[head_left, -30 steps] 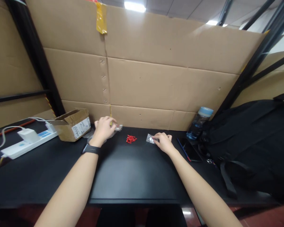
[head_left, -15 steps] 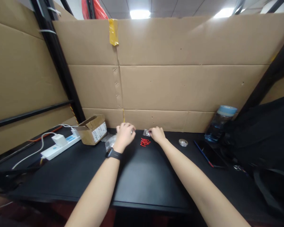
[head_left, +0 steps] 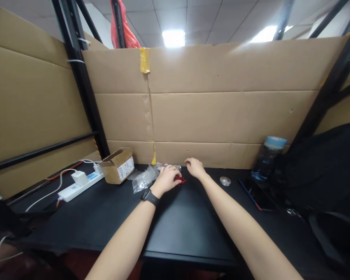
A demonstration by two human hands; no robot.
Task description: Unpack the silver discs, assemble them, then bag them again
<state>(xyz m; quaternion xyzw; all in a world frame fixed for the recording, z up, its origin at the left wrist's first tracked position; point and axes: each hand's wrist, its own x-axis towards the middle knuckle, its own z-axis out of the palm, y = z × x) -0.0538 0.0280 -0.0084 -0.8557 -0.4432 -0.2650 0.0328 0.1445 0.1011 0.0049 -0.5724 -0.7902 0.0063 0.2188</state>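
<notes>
Low over the black desk, my left hand (head_left: pixel 169 179), with a dark watch at the wrist, curls its fingers onto a small heap of red loop-shaped pieces (head_left: pixel 181 180). Part of the heap shows beyond the fingers; the fingertips are hidden. To the right, my right hand (head_left: pixel 195 168) hovers near the cardboard wall, fingers loosely stretched and nothing visible in them. Behind my left hand lies a small clear bag (head_left: pixel 176 167) with something red in it. More crumpled clear plastic bags (head_left: pixel 144 179) lie to its left.
An open cardboard box (head_left: pixel 118 166) and a white power strip (head_left: pixel 80 186) with plugs stand on the left. To the right are a tape roll (head_left: pixel 225 181), a phone (head_left: pixel 256 195), a blue-lidded bottle (head_left: pixel 266 159) and a black bag (head_left: pixel 323 167). Cardboard panels (head_left: pixel 207 116) close off the back.
My left hand has moved right and down onto the red pieces. My right hand has let go of a small clear bag and lifted slightly. The view has tilted up.
</notes>
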